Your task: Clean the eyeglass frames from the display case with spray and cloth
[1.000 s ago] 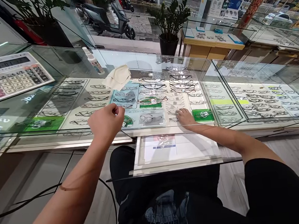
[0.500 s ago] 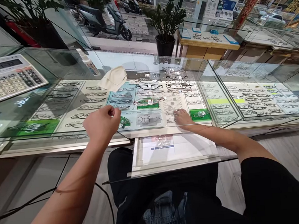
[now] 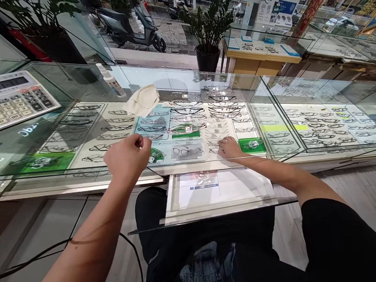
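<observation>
- Head view: the left hand (image 3: 129, 156) is held over the glass counter (image 3: 80, 172), fingers curled in and thumb pressed to the fingertips; whether anything is pinched cannot be told.
- The right hand (image 3: 230, 148) is laid on the eyeglass frames (image 3: 215, 146) at the display tray's near edge, fingers bent down; a grip cannot be made out.
- A green sign (image 3: 252, 144) is seen just beside that hand.
- A cloth (image 3: 142, 100), a spray bottle (image 3: 110, 80) and a calculator (image 3: 12, 98) are set farther off.

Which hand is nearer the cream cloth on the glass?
Left. The left hand is just short of the cloth, slightly left; the right hand reaches into the display case, well to its right.
</observation>
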### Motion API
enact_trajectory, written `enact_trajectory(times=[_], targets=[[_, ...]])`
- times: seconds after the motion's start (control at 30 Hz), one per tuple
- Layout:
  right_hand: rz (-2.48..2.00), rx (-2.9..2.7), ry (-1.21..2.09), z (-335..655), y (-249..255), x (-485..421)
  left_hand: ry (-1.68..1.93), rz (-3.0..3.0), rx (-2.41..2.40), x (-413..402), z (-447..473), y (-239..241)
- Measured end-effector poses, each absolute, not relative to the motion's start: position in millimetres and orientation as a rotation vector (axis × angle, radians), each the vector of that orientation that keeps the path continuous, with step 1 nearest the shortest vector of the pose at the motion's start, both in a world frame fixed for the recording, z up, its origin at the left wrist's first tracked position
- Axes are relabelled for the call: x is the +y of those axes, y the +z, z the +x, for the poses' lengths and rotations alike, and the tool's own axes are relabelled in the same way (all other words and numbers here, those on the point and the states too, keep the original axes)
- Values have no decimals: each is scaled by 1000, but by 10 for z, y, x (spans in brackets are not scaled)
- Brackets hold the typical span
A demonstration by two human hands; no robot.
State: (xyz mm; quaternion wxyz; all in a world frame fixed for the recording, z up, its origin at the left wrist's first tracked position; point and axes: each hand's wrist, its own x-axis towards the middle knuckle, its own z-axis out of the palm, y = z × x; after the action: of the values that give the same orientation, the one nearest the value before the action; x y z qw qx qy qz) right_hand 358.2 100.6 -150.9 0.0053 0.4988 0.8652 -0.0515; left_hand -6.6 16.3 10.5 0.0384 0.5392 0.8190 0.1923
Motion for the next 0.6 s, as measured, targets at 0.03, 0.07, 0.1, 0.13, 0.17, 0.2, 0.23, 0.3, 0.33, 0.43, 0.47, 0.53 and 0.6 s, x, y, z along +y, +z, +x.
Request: enact_trajectory(times=[0.03,0.07,0.1,0.13,0.17,0.2,0.23,0.3,0.33,0.43,0.47,0.53,0.6], targets=[[1573,2712,-164,3581,-1518,1010,592,1654,2510,162,-65,105],[1584,2717,-165,3581,-1521,1016,594,1655,2509,162,-65,105],[1599,2723,-163,3584,-1518,1028,597,1653,2512,163,-65,103],[1615,2731,-157,3594,-1506,1047,598,1649,2516,165,-65,100],[1632,2740,-149,3614,-1485,1074,603,1641,2524,167,-65,97],[1648,2749,-137,3649,-1457,1110,607,1631,2535,170,-66,92],[1666,2760,-124,3700,-1422,1155,611,1622,2544,172,-66,87],[1724,2775,-97,3857,-1347,1256,622,1609,2558,176,-65,78],[1756,2779,-84,3961,-1313,1307,626,1606,2559,177,-64,74],[1836,2757,-39,4332,-1243,1421,619,1589,2565,178,-60,66],[1846,2737,-25,4458,-1232,1441,614,1584,2569,179,-60,65],[1855,2670,-24,4684,-1224,1462,602,1579,2577,181,-61,65],[1858,2588,-59,4857,-1228,1469,592,1578,2578,186,-63,67]])
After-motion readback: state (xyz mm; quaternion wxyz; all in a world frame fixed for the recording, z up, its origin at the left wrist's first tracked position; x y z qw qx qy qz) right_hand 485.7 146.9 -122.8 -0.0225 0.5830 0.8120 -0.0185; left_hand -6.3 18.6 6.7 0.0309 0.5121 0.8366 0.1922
